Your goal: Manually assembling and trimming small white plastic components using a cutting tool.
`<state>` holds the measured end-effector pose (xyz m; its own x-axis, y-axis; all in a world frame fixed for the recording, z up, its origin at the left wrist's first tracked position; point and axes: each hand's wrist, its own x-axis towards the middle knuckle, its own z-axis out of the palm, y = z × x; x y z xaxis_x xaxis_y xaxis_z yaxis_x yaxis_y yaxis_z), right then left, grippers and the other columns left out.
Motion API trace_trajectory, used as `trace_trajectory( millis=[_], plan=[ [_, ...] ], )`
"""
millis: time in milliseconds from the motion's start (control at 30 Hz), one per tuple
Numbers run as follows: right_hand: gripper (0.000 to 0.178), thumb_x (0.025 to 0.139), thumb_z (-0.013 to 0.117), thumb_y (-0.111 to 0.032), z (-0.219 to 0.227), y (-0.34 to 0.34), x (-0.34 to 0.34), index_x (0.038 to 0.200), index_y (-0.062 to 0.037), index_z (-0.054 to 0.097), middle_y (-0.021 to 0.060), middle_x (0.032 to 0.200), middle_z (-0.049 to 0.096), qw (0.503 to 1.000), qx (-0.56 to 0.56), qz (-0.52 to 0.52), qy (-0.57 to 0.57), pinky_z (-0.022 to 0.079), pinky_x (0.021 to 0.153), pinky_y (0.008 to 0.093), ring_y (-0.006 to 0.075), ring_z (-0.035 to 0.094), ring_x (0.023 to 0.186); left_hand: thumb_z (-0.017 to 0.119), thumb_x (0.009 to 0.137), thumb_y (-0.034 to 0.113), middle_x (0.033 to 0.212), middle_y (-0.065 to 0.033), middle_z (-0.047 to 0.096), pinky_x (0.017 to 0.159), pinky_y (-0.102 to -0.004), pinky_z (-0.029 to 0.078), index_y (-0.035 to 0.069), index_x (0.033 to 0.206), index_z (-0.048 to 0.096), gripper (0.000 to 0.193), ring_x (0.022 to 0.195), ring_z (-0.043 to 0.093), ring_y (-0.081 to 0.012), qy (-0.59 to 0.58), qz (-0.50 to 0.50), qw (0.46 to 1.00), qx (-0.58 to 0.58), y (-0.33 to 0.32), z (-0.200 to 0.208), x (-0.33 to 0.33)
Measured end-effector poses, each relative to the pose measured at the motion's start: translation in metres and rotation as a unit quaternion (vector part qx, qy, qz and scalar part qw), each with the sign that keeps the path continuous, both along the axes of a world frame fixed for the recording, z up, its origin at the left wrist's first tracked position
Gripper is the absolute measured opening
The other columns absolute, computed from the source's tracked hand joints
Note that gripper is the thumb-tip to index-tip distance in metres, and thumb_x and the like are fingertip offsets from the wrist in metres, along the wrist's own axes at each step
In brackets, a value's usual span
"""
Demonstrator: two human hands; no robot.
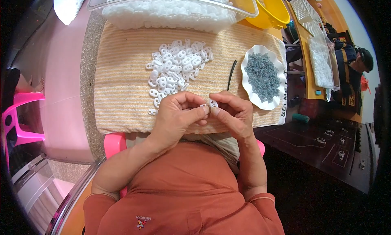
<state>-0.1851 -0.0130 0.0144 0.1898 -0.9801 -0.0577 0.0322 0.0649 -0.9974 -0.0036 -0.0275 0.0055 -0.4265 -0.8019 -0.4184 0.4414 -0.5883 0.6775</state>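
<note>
My left hand [178, 114] and my right hand [233, 113] meet near the front edge of a striped towel. Between my right thumb and index finger is a white two-hole plastic piece [213, 103], its holes facing up. My left fingers are pinched round another small white piece [203, 106], mostly hidden by the fingertips. Just beyond my left hand spreads a loose pile of white two-hole plastic pieces [175, 63]. To the right, a white wavy-rimmed dish [245, 78] holds many small grey spring-like parts [264, 76]. A thin black stick [232, 75] lies beside the dish.
A clear plastic bin [175, 6] full of white pieces stands at the towel's [122, 72] far edge, with a yellow basin [273, 11] beside it. Another person [350, 68] sits at the right by a second clear bin [321, 63]. A pink stool [24, 112] stands at left.
</note>
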Motion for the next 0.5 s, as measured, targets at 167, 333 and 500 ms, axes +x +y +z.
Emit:
trace_trajectory(
  millis=[167, 333, 500],
  plan=[
    [0.030, 0.082, 0.062, 0.006, -0.0003, 0.0005, -0.0003, 0.112, 0.0061, 0.062, 0.0099, 0.096, 0.061, 1.000, 0.007, 0.000, 0.001, 0.045, 0.078, 0.0247, 0.0144, 0.058, 0.088, 0.066, 0.083, 0.003, 0.081, -0.0068, 0.066, 0.064, -0.0220, 0.053, 0.001, 0.094, 0.061, 0.013, 0.068, 0.063, -0.0106, 0.003, 0.004, 1.000, 0.007, 0.0004, 0.0007, -0.0001],
    [0.031, 0.082, 0.063, 0.007, -0.0024, 0.0002, -0.0023, 0.114, 0.0058, 0.061, 0.0098, 0.096, 0.061, 1.000, 0.006, 0.011, 0.002, 0.045, 0.077, 0.0243, 0.0142, 0.058, 0.088, 0.066, 0.083, 0.002, 0.081, -0.0074, 0.066, 0.063, -0.0219, 0.053, 0.000, 0.093, 0.061, 0.012, 0.067, 0.063, -0.0108, 0.004, 0.003, 1.000, 0.013, 0.0009, -0.0010, -0.0002],
    [0.032, 0.082, 0.064, 0.006, -0.0029, -0.0004, -0.0045, 0.114, 0.0052, 0.062, 0.0095, 0.096, 0.061, 1.000, -0.007, 0.024, 0.005, 0.045, 0.076, 0.0241, 0.0139, 0.058, 0.087, 0.066, 0.083, 0.002, 0.082, -0.0080, 0.066, 0.063, -0.0216, 0.053, 0.000, 0.093, 0.061, 0.011, 0.067, 0.063, -0.0107, 0.001, 0.005, 1.000, 0.009, 0.0023, -0.0014, -0.0015]
  ],
)
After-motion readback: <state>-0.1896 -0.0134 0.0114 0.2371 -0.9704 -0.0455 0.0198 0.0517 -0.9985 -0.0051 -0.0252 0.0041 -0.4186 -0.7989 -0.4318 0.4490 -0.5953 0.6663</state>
